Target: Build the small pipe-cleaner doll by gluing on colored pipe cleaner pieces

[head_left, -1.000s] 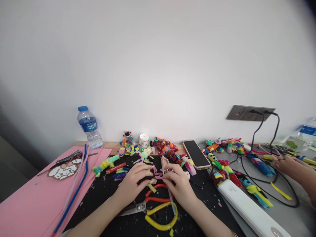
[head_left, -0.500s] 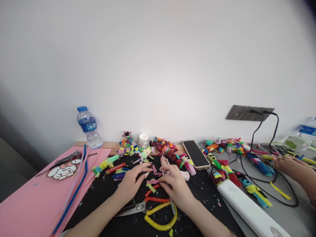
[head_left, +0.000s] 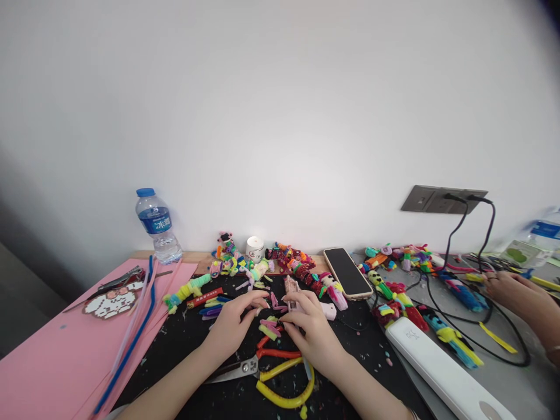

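While over black mat (head_left: 184,344) | both hands' grip pinching pink stem piece (head_left: 272,322) | left hand (head_left: 234,324) | right hand (head_left: 308,329)

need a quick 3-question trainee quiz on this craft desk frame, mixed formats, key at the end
1. True or false: the phone lies screen up, left of the water bottle.
2. Which tool lies on the black mat just below the person's hands? A) pliers B) scissors with orange handles C) a stapler
3. Fill in: the left hand and right hand meet over small cut pieces of ____ pipe cleaner.

Key
1. False: the phone lies right of the bottle.
2. B: the scissors lie below both hands, blades pointing left.
3. Pink: the pink and green pieces sit between the fingertips; whether they are gripped cannot be told.
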Motion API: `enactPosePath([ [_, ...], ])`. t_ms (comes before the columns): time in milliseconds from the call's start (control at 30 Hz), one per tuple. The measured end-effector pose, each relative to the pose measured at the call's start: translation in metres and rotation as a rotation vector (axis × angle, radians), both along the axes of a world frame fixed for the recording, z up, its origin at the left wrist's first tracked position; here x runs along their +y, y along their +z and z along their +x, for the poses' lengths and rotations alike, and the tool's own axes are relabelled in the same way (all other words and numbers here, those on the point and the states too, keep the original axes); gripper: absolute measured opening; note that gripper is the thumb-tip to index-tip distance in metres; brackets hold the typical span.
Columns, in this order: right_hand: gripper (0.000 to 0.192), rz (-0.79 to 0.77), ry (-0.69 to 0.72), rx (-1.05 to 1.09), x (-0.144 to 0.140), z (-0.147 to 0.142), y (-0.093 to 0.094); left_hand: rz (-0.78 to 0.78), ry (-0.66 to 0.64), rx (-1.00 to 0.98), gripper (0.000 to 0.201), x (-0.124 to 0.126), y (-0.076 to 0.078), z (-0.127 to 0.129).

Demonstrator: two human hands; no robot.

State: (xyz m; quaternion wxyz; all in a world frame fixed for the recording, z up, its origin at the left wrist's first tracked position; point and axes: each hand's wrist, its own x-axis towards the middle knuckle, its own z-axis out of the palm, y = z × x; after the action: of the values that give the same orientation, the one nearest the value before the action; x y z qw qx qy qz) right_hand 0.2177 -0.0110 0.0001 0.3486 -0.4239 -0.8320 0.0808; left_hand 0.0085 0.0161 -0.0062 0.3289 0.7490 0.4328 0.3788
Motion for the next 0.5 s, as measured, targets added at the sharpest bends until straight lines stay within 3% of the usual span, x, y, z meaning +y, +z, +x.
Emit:
enactPosePath([
  [500,0.017,0.089,-0.063,0.104,0.0033,0.0045,-0.0018,-0.035,-0.012,0.026,0.036,0.0036,-0.0057,0.0004],
])
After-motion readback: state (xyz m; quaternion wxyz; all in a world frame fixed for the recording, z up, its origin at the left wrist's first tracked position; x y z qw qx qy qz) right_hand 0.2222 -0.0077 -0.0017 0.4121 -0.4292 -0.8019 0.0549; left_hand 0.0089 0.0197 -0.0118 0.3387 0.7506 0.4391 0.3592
